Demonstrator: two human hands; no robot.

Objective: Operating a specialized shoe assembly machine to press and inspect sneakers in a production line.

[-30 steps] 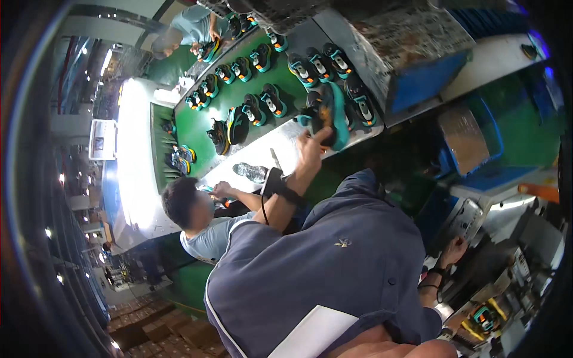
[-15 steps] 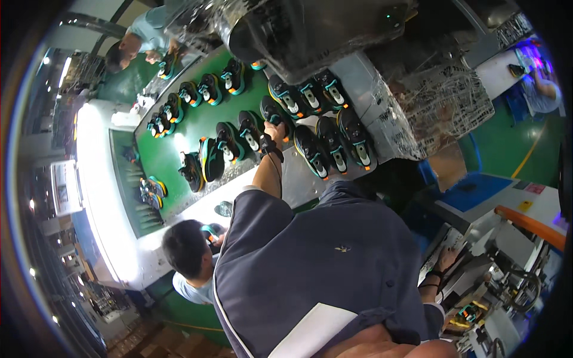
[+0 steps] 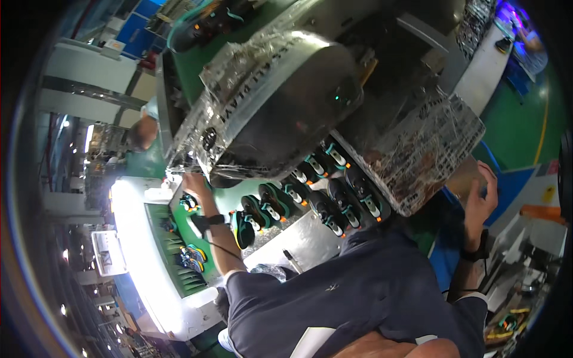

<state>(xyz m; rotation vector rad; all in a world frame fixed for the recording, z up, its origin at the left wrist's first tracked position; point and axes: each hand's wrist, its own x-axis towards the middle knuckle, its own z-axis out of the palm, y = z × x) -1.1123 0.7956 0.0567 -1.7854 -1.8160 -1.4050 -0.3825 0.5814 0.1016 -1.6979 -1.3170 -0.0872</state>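
Note:
My left hand [image 3: 196,182] stretches far across the green conveyor belt [image 3: 224,196], beside the plastic-wrapped machine hood. Its fingers are partly hidden, and whether they grip anything does not show. Just below it is a small dark sneaker [image 3: 188,203]. My right hand [image 3: 482,194] is raised at the right, fingers apart and holding nothing. Between the arms, several black sneakers with teal and orange trim stand in a row, among them one sneaker [image 3: 270,201] on the belt. Other sneakers [image 3: 345,203] stand close together at the metal table's end. One sneaker [image 3: 242,230] lies on its side.
The wrapped machine hood [image 3: 286,113] hangs over the belt and hides part of it. A wrapped metal box [image 3: 412,161] stands right of the shoes. A marker pen [image 3: 292,261] lies on the metal ledge. A brightly lit white machine [image 3: 143,256] stands left; another person [image 3: 143,131] is beyond.
My left hand has left a sneaker in the near row and reached farther left across the belt. My right hand has risen from beside the right-hand machine. The view has shifted.

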